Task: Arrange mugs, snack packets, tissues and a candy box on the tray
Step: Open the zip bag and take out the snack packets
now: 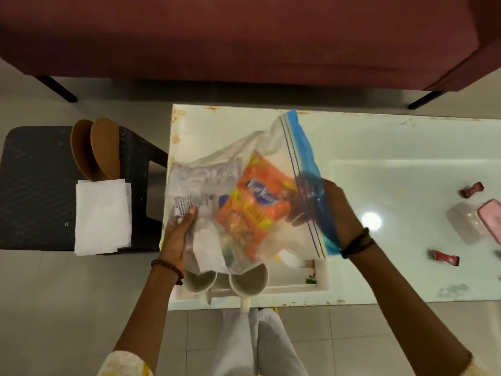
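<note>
A clear zip bag (208, 183) with a blue seal strip hangs above the white tray (311, 287). Inside it is an orange snack packet (257, 204). My left hand (177, 237) grips the bag's bottom left corner. My right hand (336, 213) reaches in at the bag's mouth, fingers inside near the packet. Two white mugs (249, 280) stand on the tray's near side, partly hidden by the bag. White tissues (101, 215) lie on a dark stool at the left. A clear candy box (466, 226) with a pink lid (492, 222) sits at the right on the table.
Two red candies (471, 189) (444, 257) lie loose on the white table (379, 147). Two brown coasters or plates (95, 147) lean on the dark stool (32, 185). A maroon sofa (244, 36) stands beyond the table. My legs are below the table edge.
</note>
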